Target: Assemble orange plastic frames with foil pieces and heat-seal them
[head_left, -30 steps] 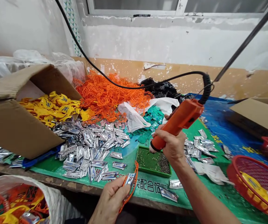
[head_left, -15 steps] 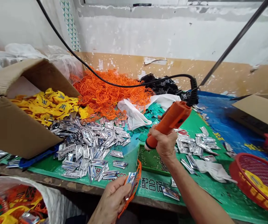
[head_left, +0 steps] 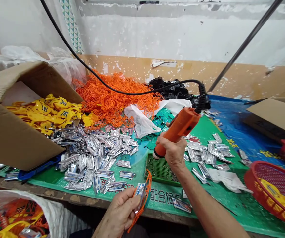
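My left hand (head_left: 122, 208) is closed at the table's front edge, pinching a shiny silver metal plate (head_left: 140, 195) with blue print. An orange plastic frame piece (head_left: 146, 195) is gripped along with it. Wrapped round an orange electric screwdriver (head_left: 178, 129), my right hand (head_left: 174, 150) holds the tool tilted, its tip pointing down and left. A black cord (head_left: 132, 92) runs from the tool's top end. Below the tip sits a green tray (head_left: 154, 165) with many small dark screws at its right side. Several loose silver plates (head_left: 127, 174) lie left of the tray.
On the left, a cardboard box (head_left: 18, 138) spills yellow parts (head_left: 45, 110). Orange frames (head_left: 117, 96) and black parts (head_left: 167, 87) are heaped behind. A red basket (head_left: 256, 195) stands at right, a white sack (head_left: 60, 211) at lower left. A metal rod (head_left: 244, 46) slants above.
Both hands keep nearly the same place and grip. The screwdriver's upper end has shifted slightly left, and the orange piece in my left hand has turned a little. The view has moved slightly.
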### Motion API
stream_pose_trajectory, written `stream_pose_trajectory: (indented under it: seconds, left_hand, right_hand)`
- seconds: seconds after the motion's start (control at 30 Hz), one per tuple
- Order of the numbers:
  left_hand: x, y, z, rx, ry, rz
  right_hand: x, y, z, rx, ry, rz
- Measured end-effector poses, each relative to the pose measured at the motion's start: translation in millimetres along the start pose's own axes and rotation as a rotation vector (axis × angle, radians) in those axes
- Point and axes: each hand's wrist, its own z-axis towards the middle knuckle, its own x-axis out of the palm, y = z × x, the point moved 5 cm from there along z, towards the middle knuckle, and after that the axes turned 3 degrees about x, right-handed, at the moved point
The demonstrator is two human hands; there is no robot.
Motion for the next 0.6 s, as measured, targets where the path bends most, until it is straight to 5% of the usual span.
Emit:
stream_pose_trajectory:
  seconds: [0.2, 0.4, 0.6]
  left_hand:
    - [6.2, -4, -1, 0.017, 0.033, 0.03]
    - [18.0, -20, -5, 0.064, 0.211, 0.243]
    - [21.9, -18, 0, 0.068, 0.202, 0.217]
  right_hand:
    - [0, 1, -1, -0.003, 0.018, -0.023]
    - [4, 4, -1, 0.018, 0.043, -0.023]
    - [3, 7, 3, 0.01, 0.056, 0.002]
